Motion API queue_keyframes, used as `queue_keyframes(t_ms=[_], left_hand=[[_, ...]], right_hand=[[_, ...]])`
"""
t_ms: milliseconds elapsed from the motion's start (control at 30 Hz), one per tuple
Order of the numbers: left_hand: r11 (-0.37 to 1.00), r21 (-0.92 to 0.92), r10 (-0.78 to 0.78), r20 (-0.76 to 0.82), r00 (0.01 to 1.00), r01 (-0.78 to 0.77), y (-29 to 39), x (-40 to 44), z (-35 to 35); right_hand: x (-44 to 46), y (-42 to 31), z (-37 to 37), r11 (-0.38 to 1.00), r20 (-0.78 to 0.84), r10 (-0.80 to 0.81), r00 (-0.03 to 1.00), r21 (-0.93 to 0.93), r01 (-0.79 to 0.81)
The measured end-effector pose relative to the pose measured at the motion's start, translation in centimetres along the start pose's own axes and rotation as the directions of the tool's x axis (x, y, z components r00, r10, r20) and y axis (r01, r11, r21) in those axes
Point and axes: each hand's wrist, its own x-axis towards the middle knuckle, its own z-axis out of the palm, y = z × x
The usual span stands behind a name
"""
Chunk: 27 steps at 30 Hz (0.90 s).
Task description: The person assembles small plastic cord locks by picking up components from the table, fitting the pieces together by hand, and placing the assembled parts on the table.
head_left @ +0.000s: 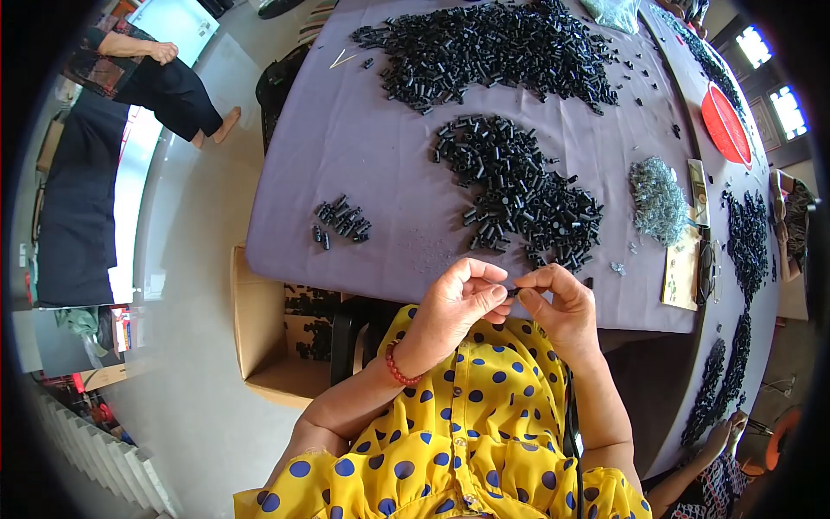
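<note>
My left hand (467, 298) and my right hand (558, 304) meet over the table's front edge. Pinched between their fingertips is a small black cylindrical piece (512, 292), mostly covered by the fingers. Just beyond my hands lies a pile of similar black cylindrical pieces (527, 195) on the purple-grey tablecloth (363, 130). A smaller group of black pieces (344, 219) sits to the left. On the right is a heap of small clear, greyish parts (657, 199), too fine to make out singly.
A large black heap (510, 48) covers the table's far side. Right of it stand a red basket (726, 125), a notepad (681, 268) and glasses (709, 268). An open cardboard box (259, 337) is below the left edge. One person (147, 69) is at the far left, another's hands (726, 432) lower right.
</note>
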Motion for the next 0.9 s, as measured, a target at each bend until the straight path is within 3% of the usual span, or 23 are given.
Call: queue_keyframes(t_ms=[333, 433, 533, 633, 733, 833, 900], left_hand=[[0.994, 0.055, 0.091, -0.014, 0.996, -0.090, -0.5, -0.2, 0.3], [0.993, 0.073, 0.093, -0.023, 0.995, -0.091, -0.3, -0.3, 0.6], [0.995, 0.051, 0.084, -0.043, 0.996, -0.082, -0.8, -0.4, 0.8], [0.998, 0.010, 0.066, -0.053, 0.996, -0.066, -0.9, -0.5, 0.9], [0.997, -0.066, 0.036, -0.061, 0.997, -0.040, -0.8, -0.4, 0.9], [0.991, -0.131, -0.015, -0.082, 0.997, 0.005, -0.4, -0.3, 1.1], [0.986, -0.165, -0.050, -0.088, 0.995, 0.035, -0.2, -0.3, 1.2]], right_hand=[[-0.1, 0.0, 0.0, 0.997, 0.017, 0.050, 0.999, 0.066, -0.051], [-0.2, 0.2, 0.0, 1.000, 0.003, -0.001, 1.000, 0.005, 0.001], [-0.2, 0.9, -0.3, 0.965, 0.034, -0.163, 0.986, -0.203, 0.167], [-0.3, 0.5, -0.2, 0.993, 0.027, -0.064, 0.998, -0.098, 0.066], [-0.2, 0.1, -0.2, 0.973, 0.034, 0.105, 0.994, 0.203, -0.110], [-0.2, 0.9, -0.5, 0.993, 0.015, 0.058, 0.998, 0.103, -0.059], [0.0, 0.5, -0.6, 0.993, 0.037, -0.083, 0.996, -0.081, 0.085]])
